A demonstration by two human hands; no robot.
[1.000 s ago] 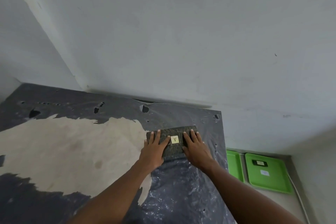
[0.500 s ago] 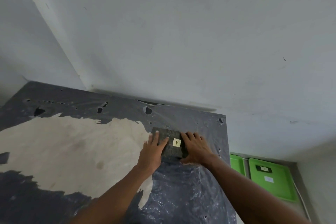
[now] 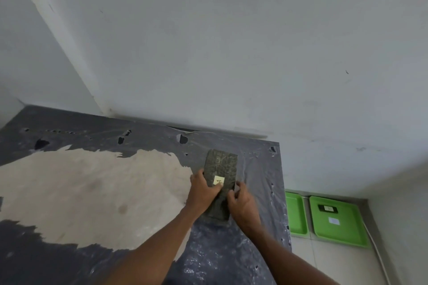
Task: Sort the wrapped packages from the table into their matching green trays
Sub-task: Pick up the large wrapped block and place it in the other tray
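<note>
package (image 3: 221, 170) gripped by left hand (image 3: 202, 192) and right hand (image 3: 243, 202) over table (image 3: 92, 192); pickup step; next, carry to matching green tray (image 3: 337, 220) right of table.

Dark speckled package, patchy table, bright green trays

The wrapped rectangular package (image 3: 221, 169) is dark olive with fine pale speckling and carries a small cream label (image 3: 218, 180); the table's torn plastic sheet (image 3: 231, 252) is glossy charcoal-grey around a bare beige patch (image 3: 92, 192), and two flat plastic trays (image 3: 340, 231) at right are vivid green.
</note>
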